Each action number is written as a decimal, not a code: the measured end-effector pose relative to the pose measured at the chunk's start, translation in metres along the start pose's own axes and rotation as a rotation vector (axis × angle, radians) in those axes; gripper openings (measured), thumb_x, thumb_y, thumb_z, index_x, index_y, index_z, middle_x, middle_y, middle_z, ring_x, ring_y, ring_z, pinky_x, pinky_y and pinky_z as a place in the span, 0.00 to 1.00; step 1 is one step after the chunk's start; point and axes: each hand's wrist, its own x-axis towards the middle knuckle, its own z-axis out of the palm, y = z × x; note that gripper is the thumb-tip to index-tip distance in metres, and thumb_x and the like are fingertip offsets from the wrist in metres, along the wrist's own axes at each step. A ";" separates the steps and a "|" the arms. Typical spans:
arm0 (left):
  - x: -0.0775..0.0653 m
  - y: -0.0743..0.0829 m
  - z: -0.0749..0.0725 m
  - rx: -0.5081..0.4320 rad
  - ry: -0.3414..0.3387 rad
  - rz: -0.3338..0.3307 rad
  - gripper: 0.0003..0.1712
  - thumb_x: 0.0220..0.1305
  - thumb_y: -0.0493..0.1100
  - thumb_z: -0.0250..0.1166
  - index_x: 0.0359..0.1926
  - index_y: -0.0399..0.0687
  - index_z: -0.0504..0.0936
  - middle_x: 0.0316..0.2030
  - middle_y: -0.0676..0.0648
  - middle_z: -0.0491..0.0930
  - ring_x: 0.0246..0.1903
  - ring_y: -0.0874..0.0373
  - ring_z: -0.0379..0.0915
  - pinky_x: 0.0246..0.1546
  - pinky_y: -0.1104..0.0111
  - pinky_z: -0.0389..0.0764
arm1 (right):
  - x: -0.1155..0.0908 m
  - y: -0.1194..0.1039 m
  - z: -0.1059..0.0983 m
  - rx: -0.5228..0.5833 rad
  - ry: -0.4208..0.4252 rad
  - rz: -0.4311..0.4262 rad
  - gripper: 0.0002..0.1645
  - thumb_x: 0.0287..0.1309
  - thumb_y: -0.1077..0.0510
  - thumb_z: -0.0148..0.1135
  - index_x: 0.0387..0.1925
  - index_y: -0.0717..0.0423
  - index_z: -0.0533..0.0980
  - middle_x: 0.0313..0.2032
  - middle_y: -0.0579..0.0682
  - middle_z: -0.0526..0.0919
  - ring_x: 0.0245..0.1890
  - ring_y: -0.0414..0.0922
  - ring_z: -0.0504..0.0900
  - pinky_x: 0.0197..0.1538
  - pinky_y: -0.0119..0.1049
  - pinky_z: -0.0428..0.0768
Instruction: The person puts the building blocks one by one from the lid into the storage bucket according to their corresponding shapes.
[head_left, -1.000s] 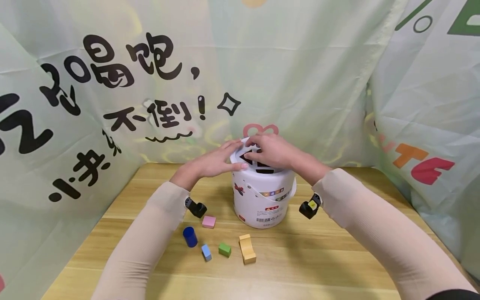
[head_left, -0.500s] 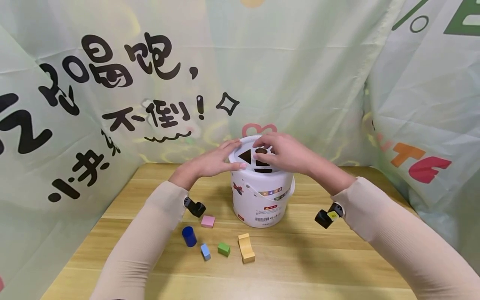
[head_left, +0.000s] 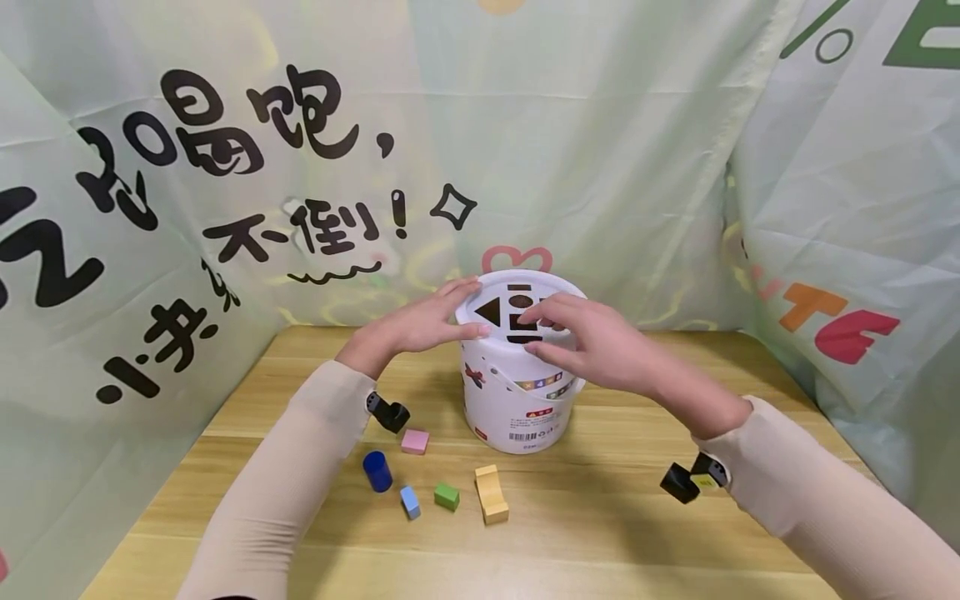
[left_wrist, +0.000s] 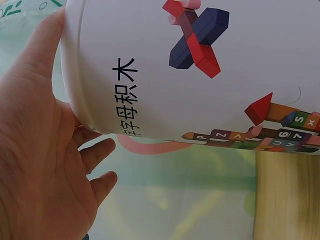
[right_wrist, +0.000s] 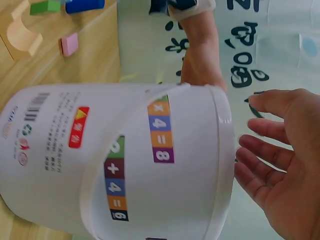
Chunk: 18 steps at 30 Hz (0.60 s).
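Note:
A white bucket (head_left: 498, 404) with printed sides stands upright on the table, its white lid (head_left: 558, 285) cut with several shaped holes, one a triangle. At the left edge of the lid my left hand (head_left: 427, 325) rests, thumb toward the front and fingers spread along the rim. My right hand (head_left: 607, 350) is over the right side of the lid, fingers loosely bent with nothing held. In the right wrist view the right hand (right_wrist: 295, 155) has its fingers spread, tips close to the lid's rim. Bucket lettering (left_wrist: 125, 97) faces the left wrist camera.
In front of the bucket lie a blue cylinder (head_left: 377, 472), a pink block (head_left: 415, 442), a light blue block (head_left: 409, 502), a green block (head_left: 446, 497) and a yellow block with a curved hollow (head_left: 492, 496). A printed cloth (head_left: 637, 167) hangs behind the wooden table (head_left: 615, 533).
My right hand has moved right and toward me across the lid, uncovering more of its holes. The left hand stays at the rim; the blocks on the table have not moved.

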 end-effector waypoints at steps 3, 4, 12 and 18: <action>0.000 0.000 0.000 0.003 0.003 0.004 0.53 0.61 0.75 0.53 0.78 0.55 0.49 0.77 0.51 0.42 0.73 0.48 0.46 0.68 0.48 0.56 | -0.012 -0.004 0.004 -0.006 0.034 -0.044 0.20 0.61 0.51 0.67 0.53 0.53 0.78 0.51 0.48 0.80 0.48 0.47 0.79 0.51 0.48 0.78; 0.000 -0.001 0.000 0.005 0.003 0.006 0.53 0.62 0.75 0.53 0.78 0.55 0.49 0.77 0.51 0.42 0.73 0.48 0.45 0.68 0.48 0.56 | -0.016 -0.005 0.006 -0.010 0.049 -0.058 0.20 0.61 0.51 0.67 0.52 0.53 0.78 0.50 0.48 0.79 0.48 0.46 0.79 0.51 0.48 0.78; 0.001 0.000 0.000 0.023 0.005 0.012 0.52 0.62 0.74 0.53 0.78 0.54 0.50 0.77 0.51 0.44 0.73 0.49 0.44 0.68 0.49 0.55 | -0.045 -0.005 0.030 -0.002 0.185 -0.192 0.22 0.57 0.56 0.69 0.53 0.53 0.78 0.53 0.45 0.78 0.54 0.44 0.77 0.54 0.44 0.78; 0.001 0.002 0.000 0.071 0.016 0.013 0.52 0.62 0.74 0.52 0.77 0.53 0.51 0.76 0.50 0.45 0.74 0.50 0.38 0.70 0.50 0.51 | -0.058 0.002 0.049 0.074 0.130 -0.205 0.23 0.57 0.57 0.70 0.55 0.52 0.77 0.54 0.43 0.78 0.54 0.43 0.77 0.54 0.44 0.78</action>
